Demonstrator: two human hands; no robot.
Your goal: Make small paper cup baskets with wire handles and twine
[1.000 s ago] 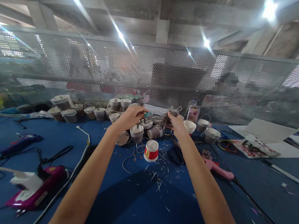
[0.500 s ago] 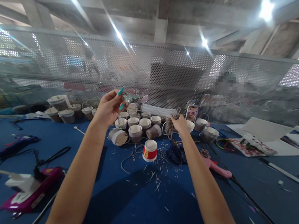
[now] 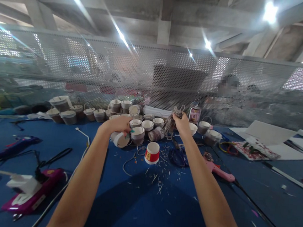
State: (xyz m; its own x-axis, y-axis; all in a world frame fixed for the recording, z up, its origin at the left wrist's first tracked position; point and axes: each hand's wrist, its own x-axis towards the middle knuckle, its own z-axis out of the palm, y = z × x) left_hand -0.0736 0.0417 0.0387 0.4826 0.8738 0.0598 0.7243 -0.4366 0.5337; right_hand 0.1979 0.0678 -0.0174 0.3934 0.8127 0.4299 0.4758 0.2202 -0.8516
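Bent down over the cups, my left hand (image 3: pixel 118 124) has its fingers partly apart, with green nails showing. Its fingertips are beside an upright cord-wrapped cup (image 3: pixel 137 136) and a similar cup lying on its side (image 3: pixel 121 140); whether they touch is unclear. Raised above the table, my right hand (image 3: pixel 181 121) is closed around a loose bundle of grey-brown cord (image 3: pixel 171 123), with strands hanging down. In front of the group, an upside-down paper cup with a red band (image 3: pixel 152 154) stands on the table.
Several grey cups with handles (image 3: pixel 69 117) line the back left. A pink glue gun (image 3: pixel 219 171) lies right, near a dark blue bundle (image 3: pixel 178 156). A purple power strip (image 3: pixel 33 195) with cables lies left. A phone (image 3: pixel 194 116) leans against the perforated screen (image 3: pixel 178 80).
My left hand has dropped from above the cups down to them, its fingers now pointing downward. My right hand has lifted the cord bundle slightly.
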